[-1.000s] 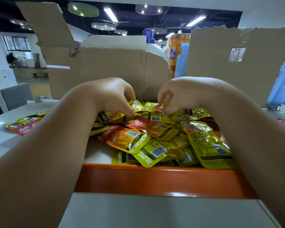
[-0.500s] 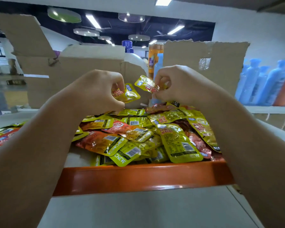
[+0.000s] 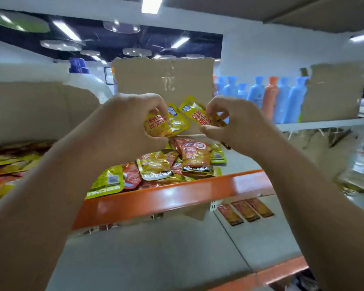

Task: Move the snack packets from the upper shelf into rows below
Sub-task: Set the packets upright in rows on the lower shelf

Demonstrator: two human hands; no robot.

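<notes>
Shop shelving under ceiling strip lights [image 3: 150, 5] fills the view. A torn cardboard flap [image 3: 164, 76] stands at centre top, with blue and orange bottles [image 3: 259, 95] ranged to its right.

At centre frame, a yellow packet [image 3: 170, 126] is pinched between the curled fingers and thumb of the left hand [image 3: 130, 122]. A second yellow packet [image 3: 194, 114] is pinched at its edge by the fingertips of the right hand [image 3: 237, 124]. Both are held raised above the loose pile of packets [image 3: 177, 164], which is heaped on the upper shelf [image 3: 240, 162] behind its orange front rail [image 3: 177, 196].

On the grey lower shelf [image 3: 156, 248], right of centre, three red packets [image 3: 246, 211] are seen laid side by side in a row.

Risks are judged as follows:
- Either packet may be dropped, since each is gripped only over a small area of slick film.
- Packets lying against the rail at the lower left of the heap may be dragged off by a passing forearm.
- The row below may be knocked askew if both packets are set down at once.

Whether further rows lie hidden under the rail cannot be told.
</notes>
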